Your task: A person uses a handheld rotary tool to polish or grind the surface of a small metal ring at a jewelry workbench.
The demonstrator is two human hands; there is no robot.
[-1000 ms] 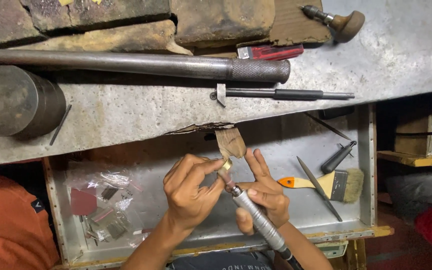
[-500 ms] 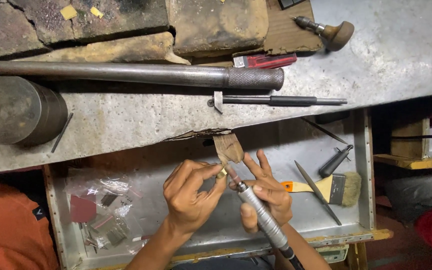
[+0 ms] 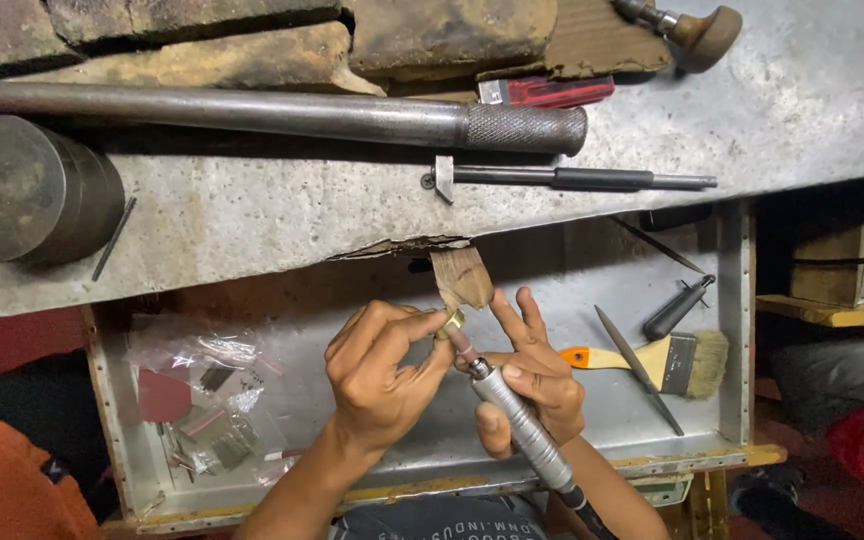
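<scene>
Left hand (image 3: pixel 377 375) is pinched shut on a small gold ring (image 3: pixel 451 322), braced against the wooden bench pin (image 3: pixel 462 277). Right hand (image 3: pixel 532 385) is closed in a pen grip around the metal rotary handpiece (image 3: pixel 517 425), its tip at the ring just below the pin. The ring looks light, stiff and slippery, so best held by its edges with fingertips.
</scene>
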